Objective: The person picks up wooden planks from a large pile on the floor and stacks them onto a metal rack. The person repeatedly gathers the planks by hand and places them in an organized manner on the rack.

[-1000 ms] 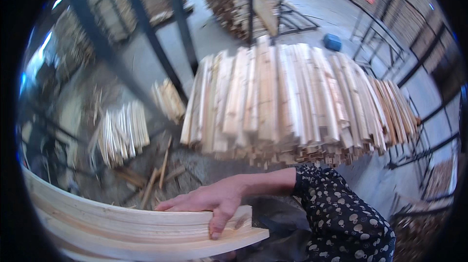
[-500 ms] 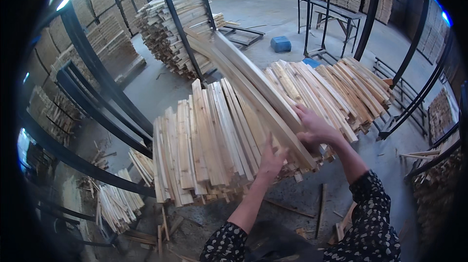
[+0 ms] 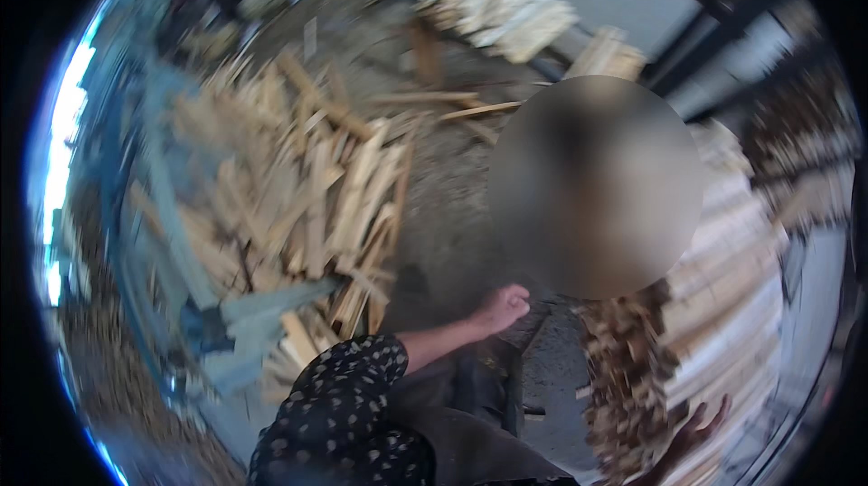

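My left hand (image 3: 500, 310) is held out in front of my body with the fingers curled in, and I see nothing in it. Beneath it is the dirty floor, between a pile of scrap wood and the stack of slats. My right hand (image 3: 698, 436), partly in shadow at the lower right, has its fingers apart. It is over or against the stack of wooden slats (image 3: 723, 332); whether it touches them I cannot tell. A round blur covers part of the stack's far end.
A heap of broken wood strips (image 3: 316, 188) lies at the left, with blue-grey sheeting (image 3: 181, 242) around it. Farther off lies a bundle of pale slats (image 3: 497, 7). Dark metal posts (image 3: 714, 25) rise at the upper right. Motion smears much of the view.
The view has swung left, toward the scrap heap. My right hand no longer grips the long boards, and my left hand has moved away from them and curled shut.
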The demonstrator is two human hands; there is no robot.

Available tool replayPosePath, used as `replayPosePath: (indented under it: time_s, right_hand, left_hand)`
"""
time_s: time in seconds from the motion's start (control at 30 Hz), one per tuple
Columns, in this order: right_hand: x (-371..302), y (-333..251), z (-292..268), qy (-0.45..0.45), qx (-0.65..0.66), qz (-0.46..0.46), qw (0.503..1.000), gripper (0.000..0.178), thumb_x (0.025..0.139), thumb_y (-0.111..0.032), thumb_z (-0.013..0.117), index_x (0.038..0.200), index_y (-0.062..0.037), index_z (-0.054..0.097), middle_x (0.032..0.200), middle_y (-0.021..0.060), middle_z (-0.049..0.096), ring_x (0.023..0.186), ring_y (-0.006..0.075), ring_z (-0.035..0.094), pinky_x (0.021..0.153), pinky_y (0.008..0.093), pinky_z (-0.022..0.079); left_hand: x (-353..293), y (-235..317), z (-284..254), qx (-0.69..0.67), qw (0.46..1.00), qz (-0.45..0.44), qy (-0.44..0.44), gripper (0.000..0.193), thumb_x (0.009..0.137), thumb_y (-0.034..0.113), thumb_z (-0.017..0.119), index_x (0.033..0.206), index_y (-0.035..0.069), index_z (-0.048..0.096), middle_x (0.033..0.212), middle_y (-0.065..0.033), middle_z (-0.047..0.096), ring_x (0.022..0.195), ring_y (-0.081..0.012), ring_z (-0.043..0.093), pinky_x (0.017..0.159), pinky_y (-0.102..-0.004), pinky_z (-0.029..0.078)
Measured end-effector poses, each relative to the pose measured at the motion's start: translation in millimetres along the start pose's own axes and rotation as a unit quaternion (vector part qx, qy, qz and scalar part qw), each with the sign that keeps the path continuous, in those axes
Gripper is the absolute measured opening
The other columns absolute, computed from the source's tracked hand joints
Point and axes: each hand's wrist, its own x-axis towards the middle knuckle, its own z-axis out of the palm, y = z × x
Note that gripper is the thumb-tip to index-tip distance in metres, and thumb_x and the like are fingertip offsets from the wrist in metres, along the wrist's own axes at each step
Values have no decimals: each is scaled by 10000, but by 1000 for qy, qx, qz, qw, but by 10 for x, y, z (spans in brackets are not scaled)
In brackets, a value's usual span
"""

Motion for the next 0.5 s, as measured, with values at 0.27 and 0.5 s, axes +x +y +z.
replayPosePath:
  time_s: [0.27, 0.5]
  right_hand:
    - [-615, -4044, 2806, -637, 325, -283, 639, 477, 740, -146, 610, 1172, -16, 455, 1129, 177, 520, 1004, 317, 529, 819, 358, 445]
    - [-1673, -5843, 3995, -720, 337, -389, 466, 452, 731, -161, 652, 1123, -17, 481, 1049, 184, 558, 952, 330, 550, 789, 357, 463]
  left_hand:
    - [-113, -1554, -2421, -19, 884, -84, 459, 291, 776, 167, 583, 1029, 25, 561, 951, -109, 613, 898, -191, 582, 783, -297, 449]
    - [-802, -2239, -4497, -67, 699, -102, 704, 247, 804, 122, 578, 1033, 36, 538, 905, -49, 576, 852, -140, 543, 800, -276, 434]
